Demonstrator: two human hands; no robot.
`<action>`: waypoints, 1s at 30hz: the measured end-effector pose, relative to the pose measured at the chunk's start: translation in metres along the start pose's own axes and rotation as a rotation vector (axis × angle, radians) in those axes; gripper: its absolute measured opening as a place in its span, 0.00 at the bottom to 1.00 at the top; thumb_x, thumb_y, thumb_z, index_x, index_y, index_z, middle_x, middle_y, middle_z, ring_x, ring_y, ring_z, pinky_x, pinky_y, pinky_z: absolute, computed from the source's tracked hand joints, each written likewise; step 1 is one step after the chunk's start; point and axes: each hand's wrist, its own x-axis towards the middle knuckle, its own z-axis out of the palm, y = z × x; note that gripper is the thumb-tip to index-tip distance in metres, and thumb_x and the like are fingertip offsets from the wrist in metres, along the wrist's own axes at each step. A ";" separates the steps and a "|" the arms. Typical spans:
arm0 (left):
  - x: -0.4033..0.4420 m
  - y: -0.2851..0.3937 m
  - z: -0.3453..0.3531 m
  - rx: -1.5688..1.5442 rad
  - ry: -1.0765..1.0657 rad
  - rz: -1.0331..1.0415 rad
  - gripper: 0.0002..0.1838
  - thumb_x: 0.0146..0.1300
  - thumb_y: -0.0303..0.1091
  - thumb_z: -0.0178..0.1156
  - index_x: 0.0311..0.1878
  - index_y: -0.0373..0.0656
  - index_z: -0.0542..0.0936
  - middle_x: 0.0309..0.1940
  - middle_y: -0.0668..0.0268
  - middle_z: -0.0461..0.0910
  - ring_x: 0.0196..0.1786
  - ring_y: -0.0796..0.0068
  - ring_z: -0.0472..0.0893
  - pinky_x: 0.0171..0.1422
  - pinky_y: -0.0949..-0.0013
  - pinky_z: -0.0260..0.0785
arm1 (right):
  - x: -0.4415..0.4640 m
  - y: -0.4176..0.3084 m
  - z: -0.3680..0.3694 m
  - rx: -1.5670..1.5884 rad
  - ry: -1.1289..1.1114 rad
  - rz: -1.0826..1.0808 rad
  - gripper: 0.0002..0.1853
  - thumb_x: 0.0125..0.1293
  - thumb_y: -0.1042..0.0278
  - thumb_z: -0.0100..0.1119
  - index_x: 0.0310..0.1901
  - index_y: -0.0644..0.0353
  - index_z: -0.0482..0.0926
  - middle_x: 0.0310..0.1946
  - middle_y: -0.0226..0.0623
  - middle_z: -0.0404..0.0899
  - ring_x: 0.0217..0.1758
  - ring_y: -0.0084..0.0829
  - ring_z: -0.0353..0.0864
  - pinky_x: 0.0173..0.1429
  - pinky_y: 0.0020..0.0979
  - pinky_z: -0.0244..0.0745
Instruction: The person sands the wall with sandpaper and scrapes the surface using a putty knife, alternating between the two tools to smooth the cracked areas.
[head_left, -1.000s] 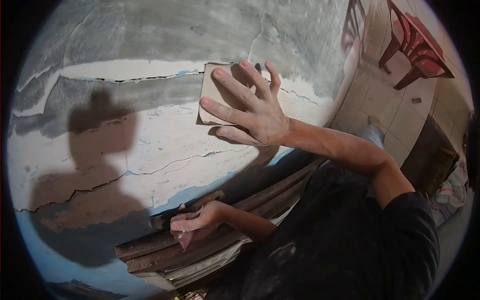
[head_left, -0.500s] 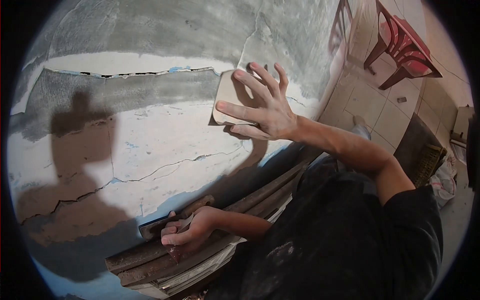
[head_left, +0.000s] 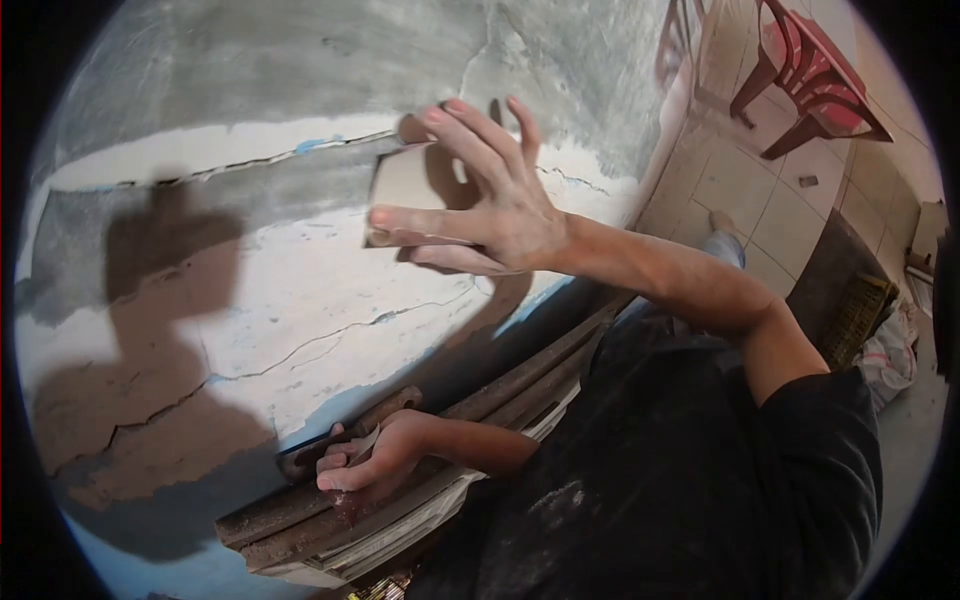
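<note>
Fingers spread, my right hand [head_left: 510, 205] presses a flat cream-coloured square plate [head_left: 408, 178] against the wall [head_left: 300, 265]. The plate looks like a filler spreader. One edge of it stands off the wall, and my fingers hide part of its face. Lower down, my left hand [head_left: 375, 460] is closed around a tool with a grey, thin blade [head_left: 367, 442] and a dark red handle end, apparently a putty knife. Grey and white patches cover the wall, and a long crack [head_left: 340, 338] runs below my right hand.
Long brown curved pieces [head_left: 500, 398] lie stacked along the wall's foot, beside my left hand. A red plastic chair [head_left: 815, 75] stands on the tiled floor [head_left: 735, 185] at upper right. A yellow basket [head_left: 862, 312] and a white sack [head_left: 888, 352] sit at the right.
My right hand has slid left along the wall with the cream plate, onto the torn white strip's end. My left hand has barely moved and keeps its hold.
</note>
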 end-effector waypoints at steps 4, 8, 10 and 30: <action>-0.002 0.004 0.002 0.013 -0.036 0.010 0.14 0.67 0.40 0.52 0.28 0.45 0.65 0.23 0.72 0.63 0.26 0.79 0.66 0.29 0.71 0.66 | -0.011 -0.009 0.002 0.051 0.011 0.157 0.24 0.60 0.36 0.54 0.57 0.29 0.78 0.70 0.53 0.52 0.73 0.49 0.51 0.74 0.52 0.24; -0.001 0.002 0.000 -0.012 -0.041 0.000 0.13 0.67 0.40 0.52 0.30 0.44 0.66 0.23 0.72 0.62 0.25 0.79 0.65 0.29 0.70 0.65 | -0.025 -0.015 0.001 0.057 -0.064 0.244 0.21 0.62 0.39 0.54 0.55 0.29 0.79 0.70 0.54 0.50 0.74 0.49 0.48 0.73 0.53 0.25; -0.002 0.001 -0.001 -0.026 -0.045 0.009 0.13 0.67 0.40 0.52 0.30 0.44 0.66 0.23 0.72 0.61 0.25 0.79 0.65 0.29 0.70 0.65 | -0.003 -0.020 0.001 0.093 -0.005 0.235 0.20 0.63 0.39 0.53 0.55 0.27 0.78 0.70 0.52 0.52 0.73 0.46 0.49 0.72 0.54 0.26; -0.003 0.002 0.005 -0.089 0.014 0.010 0.13 0.67 0.38 0.51 0.28 0.42 0.65 0.23 0.69 0.63 0.24 0.78 0.65 0.27 0.71 0.65 | -0.015 -0.020 0.001 0.056 -0.036 0.203 0.16 0.60 0.47 0.59 0.49 0.34 0.83 0.69 0.51 0.54 0.72 0.49 0.50 0.72 0.54 0.31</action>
